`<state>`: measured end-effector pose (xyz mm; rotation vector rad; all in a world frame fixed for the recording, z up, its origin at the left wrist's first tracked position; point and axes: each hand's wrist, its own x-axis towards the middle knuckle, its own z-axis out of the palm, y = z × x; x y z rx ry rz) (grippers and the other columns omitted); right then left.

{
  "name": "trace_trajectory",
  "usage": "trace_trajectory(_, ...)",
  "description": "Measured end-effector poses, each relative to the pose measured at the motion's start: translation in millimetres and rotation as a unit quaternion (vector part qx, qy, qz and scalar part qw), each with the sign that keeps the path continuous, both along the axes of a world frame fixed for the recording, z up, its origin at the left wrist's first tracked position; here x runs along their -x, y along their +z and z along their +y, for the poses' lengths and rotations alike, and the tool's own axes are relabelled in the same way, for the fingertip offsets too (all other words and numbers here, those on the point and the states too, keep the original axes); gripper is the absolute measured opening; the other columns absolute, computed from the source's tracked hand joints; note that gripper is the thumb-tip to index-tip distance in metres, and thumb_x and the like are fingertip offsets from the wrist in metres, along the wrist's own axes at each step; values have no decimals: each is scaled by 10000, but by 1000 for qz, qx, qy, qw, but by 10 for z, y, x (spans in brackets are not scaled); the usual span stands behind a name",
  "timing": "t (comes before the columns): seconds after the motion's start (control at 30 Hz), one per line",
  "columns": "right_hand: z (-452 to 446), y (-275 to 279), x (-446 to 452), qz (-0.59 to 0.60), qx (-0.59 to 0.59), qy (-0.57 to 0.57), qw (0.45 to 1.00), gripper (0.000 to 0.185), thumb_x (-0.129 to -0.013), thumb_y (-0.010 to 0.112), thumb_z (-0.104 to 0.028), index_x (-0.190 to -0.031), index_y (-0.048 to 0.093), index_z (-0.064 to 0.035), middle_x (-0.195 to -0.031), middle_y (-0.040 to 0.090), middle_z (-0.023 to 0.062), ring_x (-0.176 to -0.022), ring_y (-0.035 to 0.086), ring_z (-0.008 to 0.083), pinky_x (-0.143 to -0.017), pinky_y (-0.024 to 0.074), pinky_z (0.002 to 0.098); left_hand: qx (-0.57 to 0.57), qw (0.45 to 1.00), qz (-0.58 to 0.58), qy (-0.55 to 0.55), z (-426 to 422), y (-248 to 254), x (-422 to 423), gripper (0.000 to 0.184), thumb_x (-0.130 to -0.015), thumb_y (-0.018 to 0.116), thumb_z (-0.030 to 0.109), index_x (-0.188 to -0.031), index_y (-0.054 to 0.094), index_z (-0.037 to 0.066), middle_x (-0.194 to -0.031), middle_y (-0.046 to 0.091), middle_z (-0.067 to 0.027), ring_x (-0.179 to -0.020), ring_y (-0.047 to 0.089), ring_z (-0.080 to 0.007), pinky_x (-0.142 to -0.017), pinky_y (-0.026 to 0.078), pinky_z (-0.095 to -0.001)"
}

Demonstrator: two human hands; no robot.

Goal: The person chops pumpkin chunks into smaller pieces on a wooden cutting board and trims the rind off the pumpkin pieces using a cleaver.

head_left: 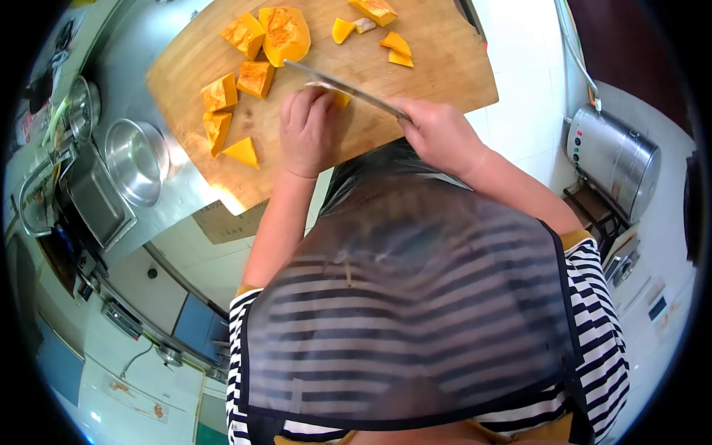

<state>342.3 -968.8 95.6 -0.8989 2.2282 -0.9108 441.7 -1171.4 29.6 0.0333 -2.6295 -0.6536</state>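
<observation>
My right hand (pixel 439 133) is closed around the handle of a kitchen knife (pixel 348 90), whose blade slants up and left over the wooden cutting board (pixel 423 96). Under the blade lies a piece of pumpkin (pixel 341 99), partly hidden by the knife and fingers. My left hand (pixel 308 132) presses curled fingers on that piece, close to the blade. Beyond the knife tip stands a large pumpkin chunk (pixel 285 35). Smaller pumpkin chunks (pixel 219 94) lie left of my left hand, and thin pumpkin slices (pixel 399 50) lie at the far right.
A steel bowl (pixel 137 163) stands on the metal counter left of the board, near a steel sink basin (pixel 96 193). Another metal bowl (pixel 83 107) sits farther left. At the right is a steel cylindrical appliance (pixel 614 159). A dark translucent apron (pixel 408 297) covers my front.
</observation>
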Motion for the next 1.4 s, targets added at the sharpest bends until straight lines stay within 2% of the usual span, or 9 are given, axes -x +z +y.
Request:
trace_trajectory(0.27, 114, 35, -112, 39, -26, 36, 998, 346, -819, 542, -7, -1159, 555, -71, -969, 635, 145, -788, 626, 325, -658, 519, 377, 5, 1000, 5, 28, 52, -150, -54, 278, -679, 717, 70, -944, 633, 74, -1074, 569, -82, -999, 529, -285, -867, 424, -368)
trace_trajectory(0.4, 142, 48, -145, 40, -29, 26, 998, 371, -800, 547, 4, -1164, 549, -68, -954, 632, 131, -765, 627, 310, -633, 521, 367, 17, 999, -6, 45, 57, -225, -119, 286, -706, 723, 84, -981, 642, 84, -1131, 564, -82, -1075, 498, -280, -915, 396, -368)
trace_trajectory(0.47, 149, 34, -137, 42, -29, 30, 998, 341, -793, 534, -36, -1132, 545, -73, -873, 617, 144, -733, 627, 315, -615, 516, 395, 9, 999, -5, 48, 64, -251, -118, 290, -715, 722, 89, -995, 643, 87, -1145, 562, -81, -1094, 488, -280, -929, 386, -370)
trace_trajectory(0.57, 152, 46, -116, 42, -49, 51, 997, 443, -761, 553, 15, -1195, 521, -66, -928, 622, 131, -723, 624, 304, -613, 523, 370, 0, 998, 3, 56, 56, -283, -132, 306, -717, 724, 100, -1012, 641, 87, -1149, 558, -86, -1089, 489, -287, -927, 379, -370)
trace_trajectory(0.63, 144, 54, -106, 37, -57, 56, 996, 443, -759, 553, 12, -1194, 518, -64, -928, 622, 133, -724, 625, 303, -613, 524, 369, -2, 1000, -9, 29, 26, -307, -159, 368, -736, 699, 109, -1087, 601, 58, -1232, 503, -138, -1142, 436, -344, -965, 341, -416)
trace_trajectory(0.73, 109, 65, -78, 33, -75, 67, 994, 439, -757, 555, 3, -1189, 516, -62, -924, 623, 136, -721, 627, 301, -612, 526, 368, -13, 1000, -5, 14, 3, -322, -167, 389, -738, 699, 114, -1109, 594, 59, -1237, 498, -138, -1149, 427, -343, -968, 334, -424)
trace_trajectory(0.83, 62, 86, -65, 25, -104, 81, 991, 433, -756, 559, -8, -1183, 517, -62, -920, 624, 139, -717, 628, 301, -612, 527, 368, -11, 999, -6, 42, 46, -232, -118, 325, -713, 728, 110, -1026, 641, 88, -1169, 550, -95, -1080, 491, -295, -910, 379, -381)
trace_trajectory(1.2, -275, 78, -7, 8, -143, 95, 985, 403, -751, 552, -5, -1152, 534, -40, -932, 641, 174, -748, 636, 340, -644, 527, 412, -26, 999, 4, 40, 39, -262, -104, 321, -681, 737, 102, -989, 644, 104, -1109, 560, -75, -1034, 507, -286, -889, 398, -379)
trace_trajectory(1.4, -485, 3, 72, -11, -178, 93, 980, 395, -737, 547, 4, -1129, 562, -43, -839, 651, 200, -750, 636, 367, -654, 515, 450, -46, 998, 15, 26, 8, -269, -86, 310, -675, 745, 100, -962, 627, 103, -1074, 558, -76, -1015, 507, -285, -892, 386, -381)
